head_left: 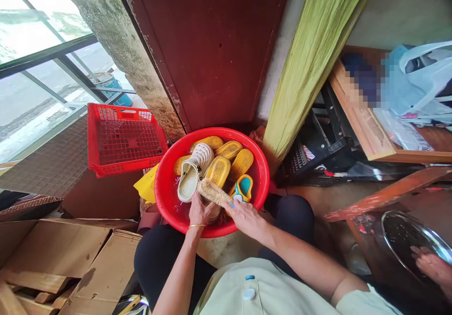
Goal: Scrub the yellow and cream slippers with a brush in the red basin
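A red basin (163, 183) between my knees holds several wet-looking yellow slippers (218, 171), a white clog (192, 176) and a yellow sandal with a blue insole (246, 186). My left hand (199, 211) is closed around a pale shoe at the near side of the basin; the hand and brush hide most of this shoe. In my right hand (245, 217) is a scrub brush (214, 191), gripped by its handle. Its pale bristled head lies over the shoe, close to my left fingers.
Left of the basin is a red plastic crate (127, 141), with cardboard boxes (63, 249) nearer me. A maroon door (212, 46) and a yellow-green curtain (314, 56) stand behind. At right are a wooden table (379, 138) and a metal bowl (388, 239) with another person's hand (432, 263).
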### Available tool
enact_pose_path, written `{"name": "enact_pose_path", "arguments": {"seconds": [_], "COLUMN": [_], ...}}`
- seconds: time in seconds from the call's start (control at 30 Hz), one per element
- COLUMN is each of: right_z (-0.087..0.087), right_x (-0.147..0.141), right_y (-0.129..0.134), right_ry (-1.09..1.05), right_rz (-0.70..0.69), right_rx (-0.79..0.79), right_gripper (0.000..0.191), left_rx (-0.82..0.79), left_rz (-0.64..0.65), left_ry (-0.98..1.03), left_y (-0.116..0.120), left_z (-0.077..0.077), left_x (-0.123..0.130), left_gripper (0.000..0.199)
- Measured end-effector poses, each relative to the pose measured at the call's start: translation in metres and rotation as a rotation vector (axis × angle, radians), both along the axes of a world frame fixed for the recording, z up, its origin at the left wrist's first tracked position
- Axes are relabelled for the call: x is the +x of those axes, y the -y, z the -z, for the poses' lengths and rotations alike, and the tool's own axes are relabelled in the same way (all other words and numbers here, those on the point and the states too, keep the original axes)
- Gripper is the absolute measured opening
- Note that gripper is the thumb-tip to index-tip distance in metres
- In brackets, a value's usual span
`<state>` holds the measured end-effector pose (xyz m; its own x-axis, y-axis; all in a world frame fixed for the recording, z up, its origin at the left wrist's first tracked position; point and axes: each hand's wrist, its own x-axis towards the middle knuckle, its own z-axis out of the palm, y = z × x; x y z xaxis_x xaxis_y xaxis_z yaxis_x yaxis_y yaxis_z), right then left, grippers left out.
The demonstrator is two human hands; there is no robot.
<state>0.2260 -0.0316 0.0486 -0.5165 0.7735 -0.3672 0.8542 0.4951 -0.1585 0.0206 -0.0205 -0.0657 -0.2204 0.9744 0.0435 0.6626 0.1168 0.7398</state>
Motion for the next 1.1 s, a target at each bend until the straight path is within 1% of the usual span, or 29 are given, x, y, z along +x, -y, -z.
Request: {"name": "enact_pose_path", "arguments": {"seconds": [0.07, 0.2, 0.27, 0.3, 0.33, 0.4, 0.47, 0.5, 0.57, 0.63, 0.67, 0.73, 0.83, 0.93, 1.0, 1.1], "right_z": [-0.003, -0.004, -0.003, -0.002, -0.002, -0.001, -0.002, -0.002, -0.002, -0.001, -0.001, 0.002, 0.008, 0.015, 0.02, 0.027], "right_x": [0.004, 0.007, 0.006, 0.005, 0.005, 0.006, 0.008, 0.009, 0.012, 0.015, 0.017, 0.022, 0.025, 0.024, 0.023, 0.026], "right_y": [-0.018, -0.071, -0.088, -0.091, -0.09, -0.076, -0.049, -0.033, -0.004, 0.012, 0.013, -0.002, -0.046, -0.084, -0.099, -0.107], "right_ry": [0.017, 0.047, 0.037, 0.032, 0.029, 0.028, 0.014, -0.002, -0.026, -0.039, -0.035, -0.007, -0.004, -0.053, -0.082, -0.121], "right_rz": [0.036, 0.204, 0.266, 0.285, 0.3, 0.289, 0.204, 0.126, 0.043, 0.045, 0.063, 0.131, 0.25, 0.307, 0.328, 0.326], "right_rx": [0.021, 0.075, 0.095, 0.102, 0.106, 0.096, 0.071, 0.044, 0.017, -0.012, -0.017, -0.003, 0.033, 0.05, 0.042, -0.014], "right_gripper": [0.064, 0.056, 0.053, 0.053, 0.054, 0.057, 0.064, 0.069, 0.072, 0.071, 0.07, 0.067, 0.06, 0.057, 0.056, 0.057], "left_rx": [-0.062, -0.147, -0.16, -0.163, -0.168, -0.177, -0.199, -0.211, -0.226, -0.216, -0.207, -0.196, -0.219, -0.251, -0.26, -0.238], "left_rz": [-0.011, -0.021, -0.036, -0.043, -0.049, -0.048, -0.049, -0.053, -0.067, -0.068, -0.057, -0.039, -0.036, -0.025, -0.007, 0.04], "left_ry": [0.004, 0.003, -0.011, -0.025, -0.038, -0.046, -0.024, -0.008, 0.009, 0.015, 0.019, 0.019, -0.017, -0.048, -0.084, -0.197], "left_y": [-0.002, -0.007, -0.01, -0.011, -0.011, -0.012, -0.013, -0.013, -0.013, -0.013, -0.012, -0.01, -0.008, -0.007, -0.006, -0.007], "left_z": [-0.007, -0.021, -0.026, -0.028, -0.029, -0.03, -0.03, -0.029, -0.028, -0.027, -0.026, -0.025, -0.024, -0.025, -0.029, -0.033], "left_x": [0.002, 0.013, 0.02, 0.023, 0.026, 0.029, 0.03, 0.03, 0.029, 0.028, 0.028, 0.027, 0.025, 0.024, 0.024, 0.028], "left_gripper": [0.072, 0.074, 0.074, 0.073, 0.073, 0.072, 0.073, 0.074, 0.073, 0.069, 0.068, 0.068, 0.07, 0.069, 0.07, 0.071]}}
